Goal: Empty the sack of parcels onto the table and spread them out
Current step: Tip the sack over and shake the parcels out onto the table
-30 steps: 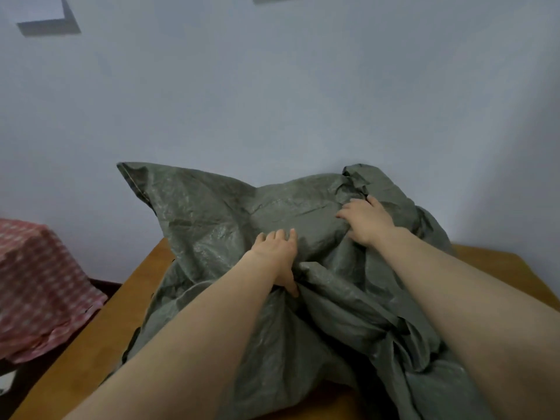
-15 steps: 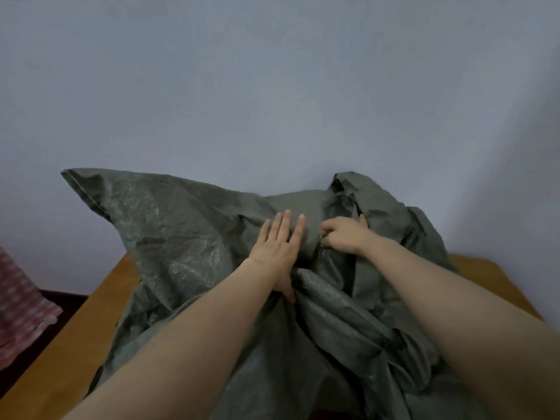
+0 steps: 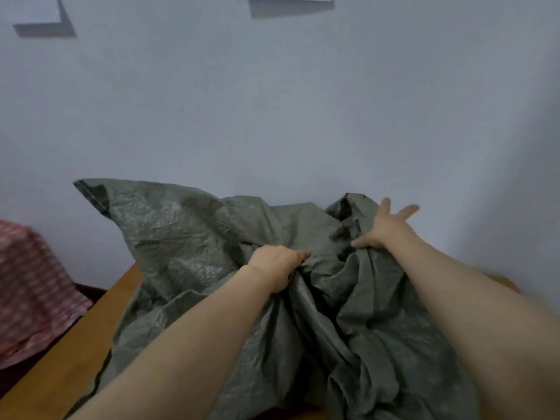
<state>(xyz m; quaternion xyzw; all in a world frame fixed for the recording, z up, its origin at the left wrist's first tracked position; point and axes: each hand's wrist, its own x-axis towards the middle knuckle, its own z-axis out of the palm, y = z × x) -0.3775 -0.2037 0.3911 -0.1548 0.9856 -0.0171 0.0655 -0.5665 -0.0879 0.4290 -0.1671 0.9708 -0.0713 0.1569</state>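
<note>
A large grey-green woven sack (image 3: 188, 237) lies crumpled on the wooden table (image 3: 100, 325), its left corner sticking up against the wall. My left hand (image 3: 277, 263) is closed on a bunched fold at the sack's middle. My right hand (image 3: 386, 227) is over the sack's upper right part with fingers spread, the thumb touching the fabric. No parcels show; the sack hides whatever it holds.
A pale wall (image 3: 272, 101) rises right behind the table, with paper sheets (image 3: 31, 9) pinned high up. At the left, beside the table, stands something draped in a red-and-white checked cloth (image 3: 28, 286). The table's left edge runs diagonally toward me.
My left hand went from lying flat with fingers out to gripping a fold. My right hand let go of its fold, moved right and up, and spread its fingers.
</note>
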